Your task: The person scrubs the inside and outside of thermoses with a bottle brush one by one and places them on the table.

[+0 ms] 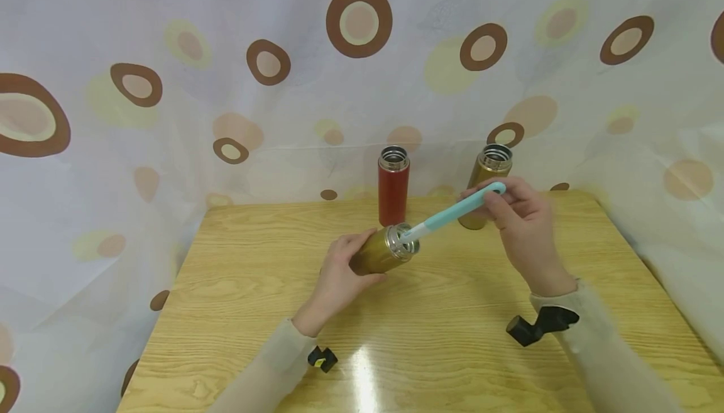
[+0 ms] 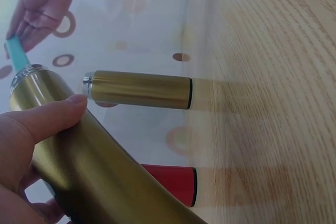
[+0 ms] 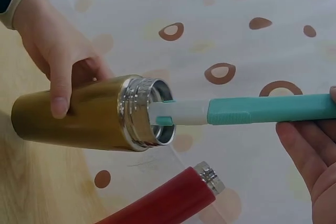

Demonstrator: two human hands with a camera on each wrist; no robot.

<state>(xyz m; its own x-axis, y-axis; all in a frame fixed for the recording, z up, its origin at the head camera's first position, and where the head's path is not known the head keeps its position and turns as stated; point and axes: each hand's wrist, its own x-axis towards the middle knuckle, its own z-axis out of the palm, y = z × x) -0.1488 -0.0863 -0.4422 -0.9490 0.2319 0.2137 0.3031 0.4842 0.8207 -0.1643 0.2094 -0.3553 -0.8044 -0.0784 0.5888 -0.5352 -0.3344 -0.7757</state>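
Note:
My left hand [image 1: 338, 276] grips a gold vacuum flask [image 1: 374, 256] around its body and holds it tilted, its open steel mouth facing up and right. In my right hand [image 1: 527, 229] the end of a teal-and-white bottle brush [image 1: 457, 212] is pinched between thumb and fingers. The white lower part of the brush enters the flask's mouth, as the right wrist view shows; its head is hidden inside. Behind the held flask stands a red flask [image 1: 393, 196], upright and without a lid. A second gold flask [image 1: 491, 165], also lidless, is upright behind my right hand.
The wooden table [image 1: 237, 325] runs up to a patterned cloth [image 1: 305, 105] hanging at the back and sides. Black wrist cameras are strapped at both sleeves. The red flask stands close to the held flask's mouth.

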